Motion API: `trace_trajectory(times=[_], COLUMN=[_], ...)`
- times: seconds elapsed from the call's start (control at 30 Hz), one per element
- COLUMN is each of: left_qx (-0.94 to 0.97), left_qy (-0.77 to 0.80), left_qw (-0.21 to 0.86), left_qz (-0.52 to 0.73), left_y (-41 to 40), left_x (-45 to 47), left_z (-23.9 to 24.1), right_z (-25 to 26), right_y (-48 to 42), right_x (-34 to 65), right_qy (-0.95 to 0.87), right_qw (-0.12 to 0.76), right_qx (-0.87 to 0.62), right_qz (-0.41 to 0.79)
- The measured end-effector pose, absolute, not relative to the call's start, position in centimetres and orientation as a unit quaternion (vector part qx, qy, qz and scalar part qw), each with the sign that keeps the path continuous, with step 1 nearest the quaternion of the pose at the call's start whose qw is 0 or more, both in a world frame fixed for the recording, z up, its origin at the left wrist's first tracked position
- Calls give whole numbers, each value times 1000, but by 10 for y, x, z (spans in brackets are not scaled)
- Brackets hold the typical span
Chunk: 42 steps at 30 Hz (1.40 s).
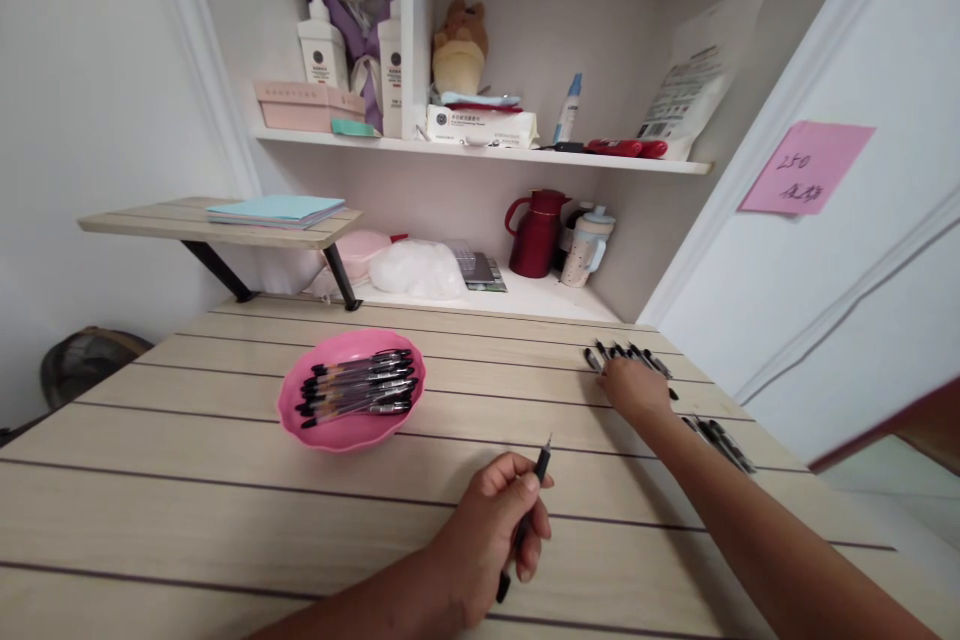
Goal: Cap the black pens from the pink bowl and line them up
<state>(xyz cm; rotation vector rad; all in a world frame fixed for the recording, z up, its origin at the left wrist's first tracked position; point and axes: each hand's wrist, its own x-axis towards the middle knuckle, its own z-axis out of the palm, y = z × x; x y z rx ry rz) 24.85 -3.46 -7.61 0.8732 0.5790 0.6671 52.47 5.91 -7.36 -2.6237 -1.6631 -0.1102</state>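
My left hand [499,515] is closed around a black pen [541,463], its bare writing tip pointing up and away from me. Farther off to the right, my right hand [634,388] reaches into a group of small dark pen parts [656,362], possibly caps. Its fingers look pinched together, but the fingertips are hidden, so what they hold does not show. Nearer me, beside the right forearm, lies a second group of dark pen parts [726,445]. Left of centre, a pink scalloped bowl [352,438] holds several pens [360,385] with black ends.
A raised side shelf [142,220] on black brackets carries blue-covered papers [277,208]. Behind the slatted table [225,510] stand a red jug [534,235], a cream tumbler [585,250] and a white plastic bag [417,270]. An upper shelf [480,152] holds bottles and boxes.
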Motion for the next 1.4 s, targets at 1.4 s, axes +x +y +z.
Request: trace_trajectory(times=[1.4], left_qx=[408], left_qy=[276], left_qw=[813], left_qz=[311], left_y=[-34], left_x=[249], left_z=[-80], right_z=[-71], right_y=[71], right_x=[515], right_qy=[-472], right_qw=[15], right_qx=[-880], right_qz=[-42])
